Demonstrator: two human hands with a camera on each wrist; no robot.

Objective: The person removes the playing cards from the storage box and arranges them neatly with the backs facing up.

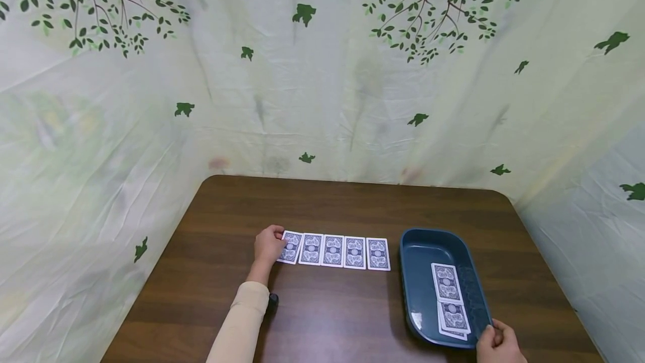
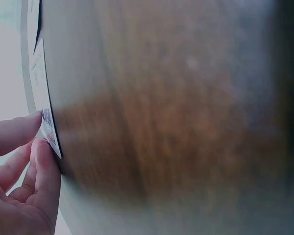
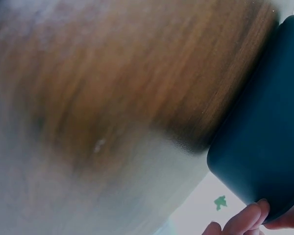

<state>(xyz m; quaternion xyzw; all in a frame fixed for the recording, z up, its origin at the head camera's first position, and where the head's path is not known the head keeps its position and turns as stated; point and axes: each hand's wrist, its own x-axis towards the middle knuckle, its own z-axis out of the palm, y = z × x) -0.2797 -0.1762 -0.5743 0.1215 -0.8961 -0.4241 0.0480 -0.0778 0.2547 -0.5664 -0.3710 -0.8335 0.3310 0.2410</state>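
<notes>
In the head view, my left hand (image 1: 269,244) is at the left end of a row of several face-down playing cards. It pinches the near-left edge of the leftmost playing card (image 1: 290,247), which lies slightly tilted. The left wrist view shows thumb and fingertips (image 2: 41,152) at that card's edge. At the lower right, my right hand (image 1: 500,343) grips the near right corner of a blue tray (image 1: 418,273) by its rim. Inside the tray lie overlapping face-down playing cards (image 1: 447,283). In the right wrist view, fingertips meet the tray's outer wall (image 3: 264,122).
All of this stands on a brown wooden table (image 1: 342,307) with rounded far corners. Behind and beside it hangs a pale curtain (image 1: 322,88) printed with leaves. The tray stands a short way right of the card row.
</notes>
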